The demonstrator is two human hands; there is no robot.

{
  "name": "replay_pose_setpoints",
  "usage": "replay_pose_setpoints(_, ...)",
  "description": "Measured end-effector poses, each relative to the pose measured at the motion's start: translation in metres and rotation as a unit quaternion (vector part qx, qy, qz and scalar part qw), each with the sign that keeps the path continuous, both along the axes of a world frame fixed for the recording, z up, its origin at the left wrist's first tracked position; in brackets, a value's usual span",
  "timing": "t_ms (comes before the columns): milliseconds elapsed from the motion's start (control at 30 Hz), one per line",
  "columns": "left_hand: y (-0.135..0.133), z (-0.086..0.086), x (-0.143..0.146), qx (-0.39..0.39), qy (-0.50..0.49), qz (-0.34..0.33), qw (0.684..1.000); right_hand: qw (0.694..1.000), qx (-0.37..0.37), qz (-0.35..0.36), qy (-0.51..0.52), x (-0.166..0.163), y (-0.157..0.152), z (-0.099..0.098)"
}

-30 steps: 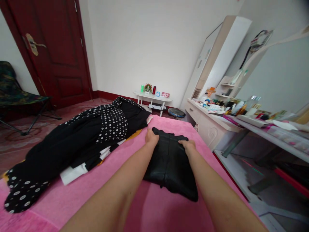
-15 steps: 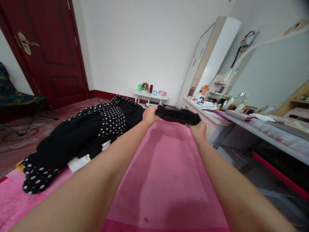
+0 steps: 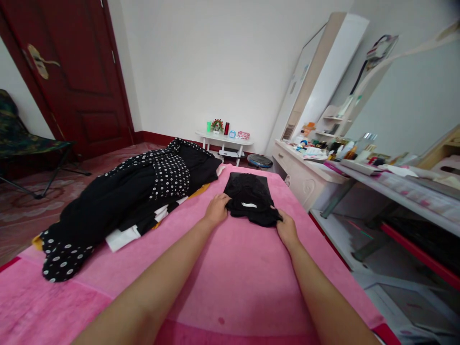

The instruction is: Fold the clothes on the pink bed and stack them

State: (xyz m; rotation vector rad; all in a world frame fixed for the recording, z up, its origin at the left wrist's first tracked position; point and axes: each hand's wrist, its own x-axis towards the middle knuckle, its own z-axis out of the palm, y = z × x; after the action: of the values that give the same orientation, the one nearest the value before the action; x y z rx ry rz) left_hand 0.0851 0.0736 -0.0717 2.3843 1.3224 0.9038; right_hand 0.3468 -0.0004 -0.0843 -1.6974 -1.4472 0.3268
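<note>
Head view looks down a bed [image 3: 233,287] covered in pink, which stretches away past the fingers and carries everything within reach. Left of the fingers and a little beyond them sprawls a pile of dark clothes [image 3: 118,201], black cloth with a white-dotted piece on top. Directly ahead of the fingers lies a folded black garment [image 3: 249,196], flat on the bed. Its long axis runs straight away from the person and its short near edge, slightly bunched, faces them. Both forearms reach forward, nearly straight, converging toward that edge. The left hand [image 3: 216,210] sits palm down at the near left corner, fingers curled in and pinching the cloth. The right hand [image 3: 286,229] meets the near right corner, fingers pressed together on the hem. A small white label [image 3: 248,205] shows between the two hands.
</note>
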Motion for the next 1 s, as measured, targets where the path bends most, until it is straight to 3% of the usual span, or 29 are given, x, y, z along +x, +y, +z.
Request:
replay_pose_setpoints(67, -0.005, 0.001, -0.01, 0.007, 0.007, -0.036, 0.999, 0.998, -0.046, 0.026, -0.039, 0.008, -0.003, 0.011)
replay_pose_setpoints(133, -0.001, 0.016, -0.019, -0.011, 0.045, -0.072, 0.996, 0.989, -0.106, 0.046, -0.087, 0.022, 0.001, 0.036)
replay_pose_setpoints(233, 0.026, 0.067, -0.017, -0.056, 0.105, -0.049, 0.992, 0.978, -0.141, 0.041, -0.146, 0.04, 0.029, 0.095)
replay_pose_setpoints(300, 0.05, 0.106, 0.001, -0.036, 0.095, -0.019, 0.995, 0.976, -0.115, 0.018, -0.183, 0.039, 0.058, 0.132)
replay_pose_setpoints(367, 0.069, 0.132, 0.027, -0.005, 0.077, -0.002, 0.997, 0.976, -0.068, -0.01, -0.208, 0.025, 0.087, 0.152)
replay_pose_setpoints(400, 0.075, 0.135, 0.04, 0.009, 0.069, 0.005, 0.998, 0.975, -0.042, -0.022, -0.216, 0.015, 0.099, 0.153)
replay_pose_setpoints(467, 0.077, 0.119, 0.064, 0.025, 0.062, 0.013, 0.998, 0.971, -0.01, -0.04, -0.237, -0.007, 0.114, 0.134)
replay_pose_setpoints(533, 0.073, 0.08, 0.078, 0.019, 0.074, 0.016, 0.997, 0.959, -0.029, -0.05, -0.278, -0.025, 0.118, 0.094)
replay_pose_setpoints(633, 0.068, 0.018, 0.086, -0.024, 0.14, 0.016, 0.99, 0.929, -0.158, -0.045, -0.332, -0.033, 0.118, 0.034)
replay_pose_setpoints(700, 0.069, -0.004, 0.086, -0.036, 0.157, 0.011, 0.987, 0.922, -0.196, -0.031, -0.333, -0.03, 0.118, 0.013)
replay_pose_setpoints(833, 0.069, -0.006, 0.084, -0.016, 0.14, 0.027, 0.99, 0.934, -0.164, -0.041, -0.316, -0.027, 0.116, 0.013)
replay_pose_setpoints(900, 0.061, 0.0, 0.081, 0.01, 0.097, 0.109, 0.989, 0.94, -0.142, -0.114, -0.289, -0.028, 0.109, 0.019)
replay_pose_setpoints(1000, 0.042, 0.004, 0.071, 0.006, 0.033, 0.272, 0.962, 0.933, -0.154, -0.227, -0.231, -0.028, 0.092, 0.024)
